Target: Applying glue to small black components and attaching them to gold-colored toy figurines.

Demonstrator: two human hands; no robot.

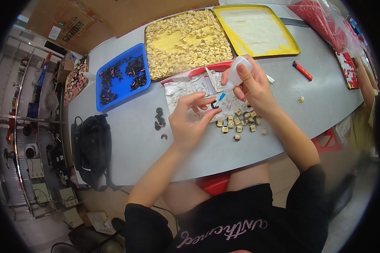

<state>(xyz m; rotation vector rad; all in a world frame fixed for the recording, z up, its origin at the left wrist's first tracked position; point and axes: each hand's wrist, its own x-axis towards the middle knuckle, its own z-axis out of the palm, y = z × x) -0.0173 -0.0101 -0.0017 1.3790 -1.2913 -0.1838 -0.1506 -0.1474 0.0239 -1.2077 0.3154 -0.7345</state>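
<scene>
Between thumb and fingertips, my left hand [186,125] pinches a small black curved piece [214,105]. My right hand [259,93] is wrapped round a translucent white squeeze bottle [232,81], tilted down. Its thin blue nozzle [222,96] is at the black piece; whether they touch I cannot tell. Under both hands lies a glue-smeared white sheet [175,89] with a red edge. Small cream-coloured blocks [231,122], some with dark parts, are scattered just below my right hand. Several more black curved pieces [159,120] lie left of my left hand.
At the back stand a tray of many cream blocks [185,40], a yellow-rimmed tray [257,31] and a blue tray [145,90] of black pieces. A black bag [91,145] sits left; a red tube [302,71] lies right. Another person's arm [366,80] is at far right.
</scene>
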